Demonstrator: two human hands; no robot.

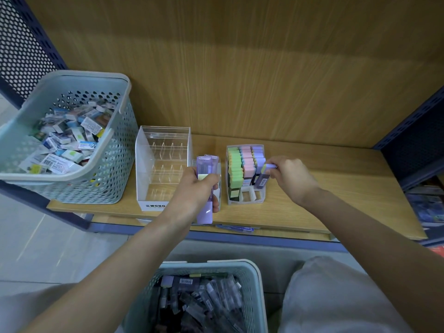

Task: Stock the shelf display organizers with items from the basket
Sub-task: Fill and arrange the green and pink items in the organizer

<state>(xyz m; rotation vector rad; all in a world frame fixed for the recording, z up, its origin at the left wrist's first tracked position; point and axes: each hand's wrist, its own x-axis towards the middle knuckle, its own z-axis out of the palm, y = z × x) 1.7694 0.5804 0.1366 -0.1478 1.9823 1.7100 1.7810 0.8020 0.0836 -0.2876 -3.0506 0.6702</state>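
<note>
While the right hand (292,179) pinches a slim lilac packet with a barcode label (262,180) between thumb and fingertips at the purple row of the small white compartmented organizer (247,201), right of centre in the frame, the packet sits at a slant rather than squared to a slot. Pushed down like that, it could jam on a divider or knock the neighbouring pink and purple packets askew. At centre frame, the left hand (195,191) curls its fingers round a loose bundle of lilac packets (205,169) over the wooden shelf (336,188). A slackened grip could spill some off the front edge toward the pale green perforated basket (254,280) at the bottom.
</note>
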